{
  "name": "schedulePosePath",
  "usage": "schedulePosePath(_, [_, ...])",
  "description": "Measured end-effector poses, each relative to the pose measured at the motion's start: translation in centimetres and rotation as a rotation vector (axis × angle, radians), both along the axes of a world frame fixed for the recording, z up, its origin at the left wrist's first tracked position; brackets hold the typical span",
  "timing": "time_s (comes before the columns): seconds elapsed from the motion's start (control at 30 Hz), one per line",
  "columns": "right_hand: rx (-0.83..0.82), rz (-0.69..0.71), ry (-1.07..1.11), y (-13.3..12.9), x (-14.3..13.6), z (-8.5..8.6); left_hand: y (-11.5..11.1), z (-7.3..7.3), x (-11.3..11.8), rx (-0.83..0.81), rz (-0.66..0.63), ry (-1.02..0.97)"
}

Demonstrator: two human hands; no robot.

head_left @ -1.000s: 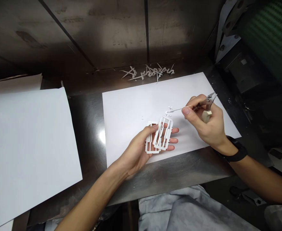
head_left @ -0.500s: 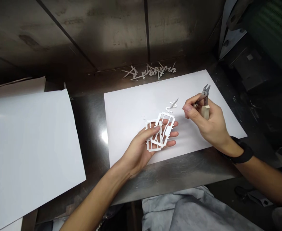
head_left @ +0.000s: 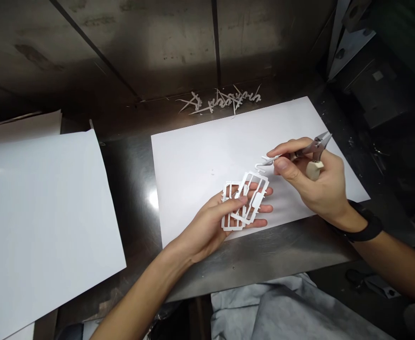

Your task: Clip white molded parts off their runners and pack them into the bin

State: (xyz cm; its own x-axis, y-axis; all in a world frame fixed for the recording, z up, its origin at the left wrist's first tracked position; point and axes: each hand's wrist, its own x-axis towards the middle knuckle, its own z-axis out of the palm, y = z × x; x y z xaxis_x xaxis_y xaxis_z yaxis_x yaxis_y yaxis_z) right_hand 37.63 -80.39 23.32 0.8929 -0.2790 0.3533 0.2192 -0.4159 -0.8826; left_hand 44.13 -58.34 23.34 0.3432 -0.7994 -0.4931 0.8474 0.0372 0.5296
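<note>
My left hand (head_left: 210,222) is closed on two white plastic frames (head_left: 251,177), thumb on top and fingers spread beneath them. The frames overlap at an angle and have thin bars across their openings. Just above the upper frame is a thin curved white plastic sprue (head_left: 262,166); whether it is still joined to the frame I cannot tell. My right hand (head_left: 309,184) has its thumb and index finger at the tip of this sprue. In the same hand rest side cutters (head_left: 313,167) with pale grips, their jaws pointing up and right, away from the frames.
Under my hands a white sheet (head_left: 193,160) lies on a metal bench (head_left: 132,189). Several cut sprue pieces (head_left: 224,100) lie in a heap by the metal back wall (head_left: 172,42). More white sheets (head_left: 44,203) are at the left. Dark equipment stands at the right.
My right hand has moved a little right, and its thumb and index finger have closed on the sprue tip. The cutters have tilted further right. My left hand with the frames has shifted slightly right.
</note>
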Motion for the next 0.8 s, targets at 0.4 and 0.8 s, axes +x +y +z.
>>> schedulePosePath(0.4, [0.014, 0.03, -0.057, -0.3, 0.27, -0.41, -0.19, 0.25, 0.16, -0.062, 0.004, 0.164])
schedulePosePath(0.8, [0.332, 0.124, 0.102, -0.19, 0.31, -0.7, 0.27, -0.63, 0.0, -0.049, 0.037, 0.132])
